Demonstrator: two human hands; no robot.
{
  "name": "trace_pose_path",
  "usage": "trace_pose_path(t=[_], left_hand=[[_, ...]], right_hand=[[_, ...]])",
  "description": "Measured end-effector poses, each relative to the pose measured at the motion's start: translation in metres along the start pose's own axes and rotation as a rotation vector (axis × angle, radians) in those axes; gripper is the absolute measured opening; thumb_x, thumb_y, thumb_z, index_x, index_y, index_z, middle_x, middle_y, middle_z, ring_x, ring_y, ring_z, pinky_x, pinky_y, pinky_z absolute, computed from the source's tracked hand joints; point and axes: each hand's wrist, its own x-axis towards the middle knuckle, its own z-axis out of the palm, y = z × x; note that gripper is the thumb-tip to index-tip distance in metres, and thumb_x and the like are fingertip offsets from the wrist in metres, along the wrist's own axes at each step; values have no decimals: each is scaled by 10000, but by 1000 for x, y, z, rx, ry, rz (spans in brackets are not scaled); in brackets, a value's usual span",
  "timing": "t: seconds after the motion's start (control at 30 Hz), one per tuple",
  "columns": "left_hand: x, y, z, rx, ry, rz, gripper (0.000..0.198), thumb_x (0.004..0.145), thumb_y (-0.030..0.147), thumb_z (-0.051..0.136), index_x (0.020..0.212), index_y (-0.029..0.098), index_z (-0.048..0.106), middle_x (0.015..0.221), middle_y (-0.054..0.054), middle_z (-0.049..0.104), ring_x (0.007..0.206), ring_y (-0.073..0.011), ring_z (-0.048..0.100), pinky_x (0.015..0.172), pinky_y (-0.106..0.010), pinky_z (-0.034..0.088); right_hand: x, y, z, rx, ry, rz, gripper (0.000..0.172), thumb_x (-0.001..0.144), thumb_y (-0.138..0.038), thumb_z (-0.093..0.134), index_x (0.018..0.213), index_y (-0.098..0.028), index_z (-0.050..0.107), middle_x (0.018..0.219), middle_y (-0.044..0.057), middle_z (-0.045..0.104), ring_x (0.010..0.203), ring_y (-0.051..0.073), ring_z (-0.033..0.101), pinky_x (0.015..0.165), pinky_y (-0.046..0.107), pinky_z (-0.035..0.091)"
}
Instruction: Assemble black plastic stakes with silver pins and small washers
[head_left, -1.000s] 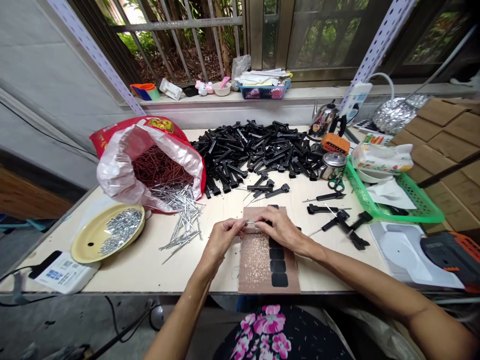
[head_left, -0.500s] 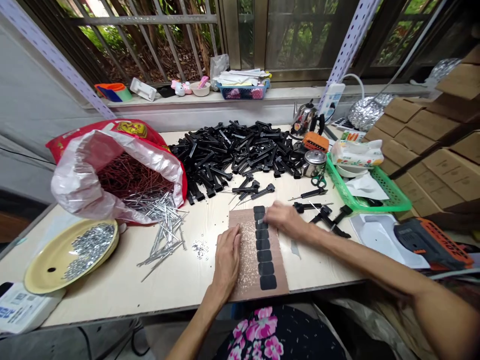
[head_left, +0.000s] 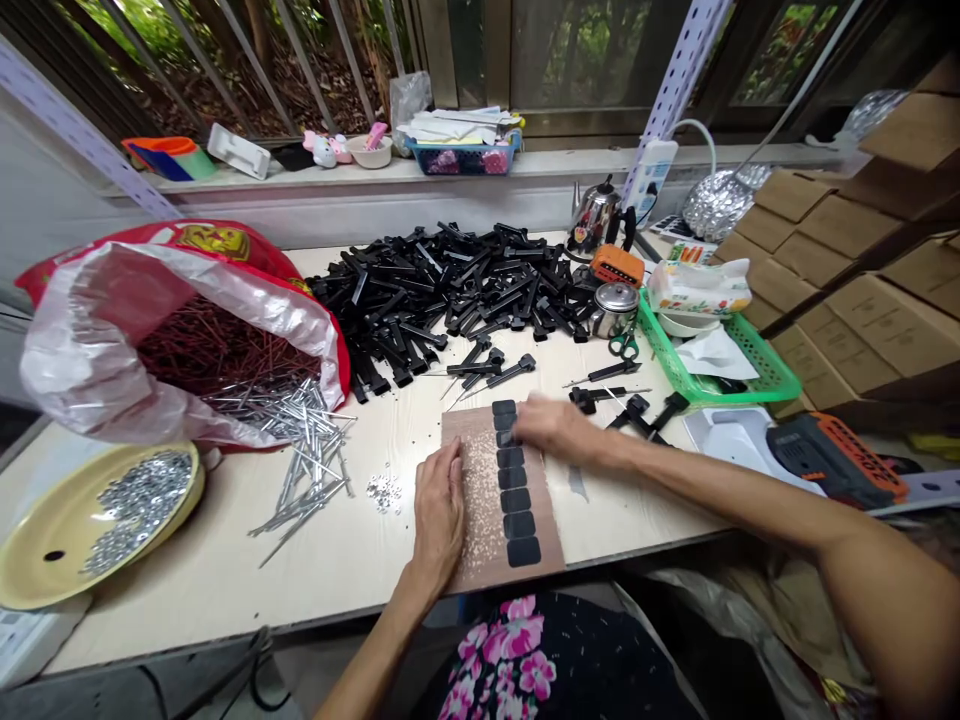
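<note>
A brown board [head_left: 480, 545] lies near the table's front edge, with pale specks on its left part and a column of black rounded squares [head_left: 518, 525] along its right. My left hand [head_left: 440, 505] rests flat at the board's left edge, fingers extended and holding nothing. Over the upper end of the column is my right hand [head_left: 551, 430], its blurred fingertips touching or just above the second black square. What those fingertips hold, if anything, cannot be made out. Small silver nuts [head_left: 385, 492] lie left of my left hand.
Black clamp-like parts [head_left: 450, 285] are heaped at the back. A red bag [head_left: 262, 260] of rods, loose silver rods [head_left: 311, 470] and a yellow dish [head_left: 22, 560] stand left. Right are a green basket [head_left: 784, 385], a steel pot [head_left: 615, 310], an orange-black tool [head_left: 832, 460] and cartons [head_left: 877, 330].
The view has shifted, so the tabletop things appear a little further left and mostly higher. My left hand stays at the board's edge; my right hand is still over the column's upper end.
</note>
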Motion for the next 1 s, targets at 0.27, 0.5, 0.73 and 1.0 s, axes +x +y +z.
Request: trace_pose_path(t=[0.27,0.5,0.73,1.0], left_hand=[[0,2,0,-8,-1,14,373,961,301,329,1236,178,549,1184,-112,598,1093,-229,519,973,-431,413],[-3,3,-3,-38,26,14,355,950,287,362,1224,195,569,1165,-103,616,1081,-232,537,945,-425,440],[-5,4,-1,-61,76,25,336,936,252,404,1202,189,598,1120,-103,642,1035,-228,571,898,-405,479],[3,-15,-53,96,210,8,275,909,307,469,1068,204,669,1011,-93,635,966,-233,570,851,-392,479]], right_hand=[[-9,-19,1,-68,-34,-129,299,982,-201,345,912,-177,635,792,37,590,777,144,477,659,250,380],[-26,1,-44,-122,-150,80,223,930,-308,502,806,-242,675,786,24,627,751,143,499,581,271,321],[27,28,-72,-327,-80,167,155,876,-328,594,832,-214,690,807,59,651,783,186,497,659,337,277],[162,37,11,-373,7,166,300,936,-413,467,950,-198,675,948,72,643,935,216,466,768,331,288]])
